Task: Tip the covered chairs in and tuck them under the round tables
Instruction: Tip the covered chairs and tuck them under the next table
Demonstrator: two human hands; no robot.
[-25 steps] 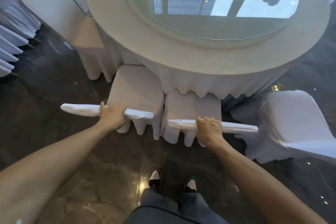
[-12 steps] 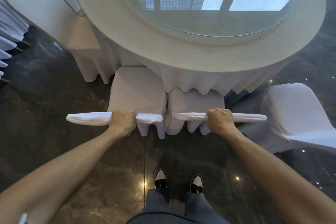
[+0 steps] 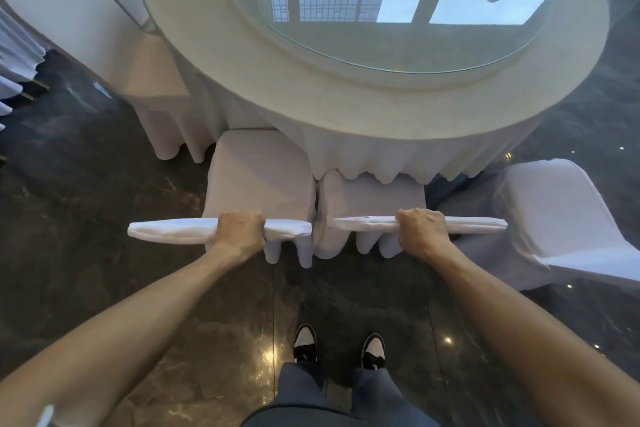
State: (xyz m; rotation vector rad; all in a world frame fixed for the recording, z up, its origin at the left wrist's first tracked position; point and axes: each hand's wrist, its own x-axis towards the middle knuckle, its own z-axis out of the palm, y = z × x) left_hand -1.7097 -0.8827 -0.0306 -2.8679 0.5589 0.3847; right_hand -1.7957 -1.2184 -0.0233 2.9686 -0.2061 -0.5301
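Two white-covered chairs stand side by side in front of me at the round table (image 3: 263,87). My left hand (image 3: 239,231) grips the top edge of the left chair (image 3: 259,173). My right hand (image 3: 420,231) grips the top edge of the right chair (image 3: 374,196). Both seats reach a little way under the hanging white tablecloth (image 3: 398,159); the right seat sits further under it. The two chairs touch each other along their inner sides.
A glass turntable (image 3: 381,42) lies on the tabletop. One more covered chair (image 3: 554,218) stands at the right, turned away from the table, and another (image 3: 152,80) is tucked in at the left. Dark glossy floor (image 3: 86,218) surrounds me; my shoes (image 3: 339,348) stand behind the chairs.
Both chairs have slid forward toward the table, their seats moving further under the cloth, and their back edges now line up. My hands keep their hold and I have stepped closer.
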